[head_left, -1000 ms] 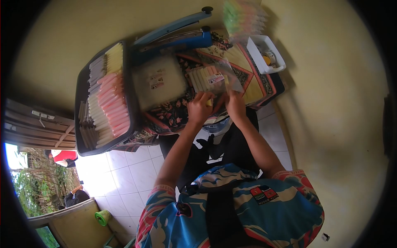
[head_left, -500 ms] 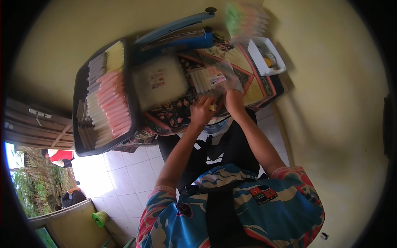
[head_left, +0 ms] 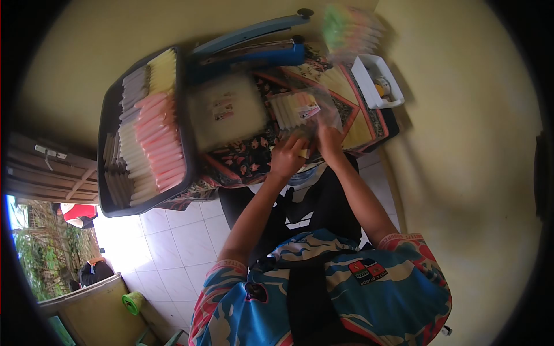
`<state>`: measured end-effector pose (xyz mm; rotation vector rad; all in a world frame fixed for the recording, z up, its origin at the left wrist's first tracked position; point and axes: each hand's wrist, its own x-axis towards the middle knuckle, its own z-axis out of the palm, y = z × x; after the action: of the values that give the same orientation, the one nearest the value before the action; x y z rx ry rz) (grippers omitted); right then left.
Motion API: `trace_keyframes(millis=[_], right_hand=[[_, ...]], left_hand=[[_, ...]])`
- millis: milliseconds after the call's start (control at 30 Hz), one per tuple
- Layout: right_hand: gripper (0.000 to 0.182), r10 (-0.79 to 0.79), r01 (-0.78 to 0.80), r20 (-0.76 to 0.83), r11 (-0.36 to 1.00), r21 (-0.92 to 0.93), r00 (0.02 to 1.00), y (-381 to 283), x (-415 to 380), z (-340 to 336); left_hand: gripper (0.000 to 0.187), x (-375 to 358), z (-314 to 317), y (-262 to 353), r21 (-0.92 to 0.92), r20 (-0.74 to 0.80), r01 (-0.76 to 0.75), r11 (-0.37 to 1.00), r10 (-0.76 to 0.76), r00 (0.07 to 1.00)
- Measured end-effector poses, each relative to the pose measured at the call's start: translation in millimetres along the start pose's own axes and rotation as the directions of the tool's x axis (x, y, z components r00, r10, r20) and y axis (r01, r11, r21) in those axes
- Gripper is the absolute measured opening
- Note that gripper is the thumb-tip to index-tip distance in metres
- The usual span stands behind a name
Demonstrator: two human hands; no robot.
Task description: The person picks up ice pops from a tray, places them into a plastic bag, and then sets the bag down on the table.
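A clear plastic bag (head_left: 330,111) holds a row of pale and pinkish sticks (head_left: 283,111) with a printed label (head_left: 309,111) over them. It lies on the patterned tablecloth (head_left: 242,164) in front of me. My right hand (head_left: 329,138) grips the bag's near right part, fingers partly hidden by the plastic. Beside it, my left hand (head_left: 287,154) has its fingers curled against the bag's near edge. A small yellowish piece shows by the left fingers; its kind cannot be made out. To the left lies a stack of clear bags (head_left: 225,130) with a printed label on top.
A black tray (head_left: 104,167) of wrapped white, pink, yellow and greyish sticks stands at left. Behind is a blue bag sealer (head_left: 254,56) with its arm raised. A white container (head_left: 365,81) and a colourful filled pack (head_left: 352,32) sit at the back right.
The view has shifted slightly. My left hand has moved a little right and its fingers reach further under the bag's near edge. My right hand stays on the bag.
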<state>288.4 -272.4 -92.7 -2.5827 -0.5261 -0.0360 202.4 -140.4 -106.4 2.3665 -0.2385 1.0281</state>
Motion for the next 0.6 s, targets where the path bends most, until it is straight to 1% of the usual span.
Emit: trace_keyframes(millis=[100,167,233,267,333,367,400,500,567,600], right_hand=[[0.066,0.039,-0.043,0.092,0.998,0.045,0.995,15,8,15],[0.067,-0.115,0.122,-0.078,0.988,0.096,0.99,18,8,19],[0.067,-0.159,0.174,-0.13,0.978,0.118,0.979,16,6,16],[0.066,-0.131,0.143,-0.097,0.982,0.124,0.987,9,5,9],[0.061,-0.016,0.008,0.052,0.989,0.149,0.999,-9,6,-11],[0.057,0.071,-0.097,0.167,0.983,0.157,0.983,-20,6,-22],[0.053,0.153,-0.202,0.28,0.968,0.152,0.948,-25,7,-28],[0.05,-0.033,0.028,0.057,0.996,0.082,0.998,-1,9,-2],[0.049,-0.196,0.197,-0.11,0.98,-0.004,0.974,8,14,8],[0.049,-0.256,0.253,-0.162,0.967,-0.037,0.953,11,15,10]], left_hand=[[0.009,-1,2,-1,0.01,-0.003,-0.006,1.0,0.006,1.0],[0.008,-2,3,-1,0.009,0.009,0.008,1.0,-0.009,1.0],[0.008,-3,3,-1,0.02,0.015,0.014,1.0,-0.014,1.0],[0.008,-3,2,0,0.026,0.018,0.016,1.0,-0.017,1.0],[0.009,-2,2,0,0.03,0.021,0.017,0.999,-0.017,1.0],[0.009,-2,2,0,0.032,0.023,0.017,0.999,-0.017,1.0],[0.009,-2,1,1,0.029,0.026,0.018,0.999,-0.019,0.999],[0.01,-2,0,1,0.024,0.034,0.017,1.0,-0.018,0.999],[0.01,-3,0,1,0.026,0.037,0.013,1.0,-0.014,0.999],[0.01,-3,0,1,0.026,0.037,0.011,1.0,-0.012,0.999]])
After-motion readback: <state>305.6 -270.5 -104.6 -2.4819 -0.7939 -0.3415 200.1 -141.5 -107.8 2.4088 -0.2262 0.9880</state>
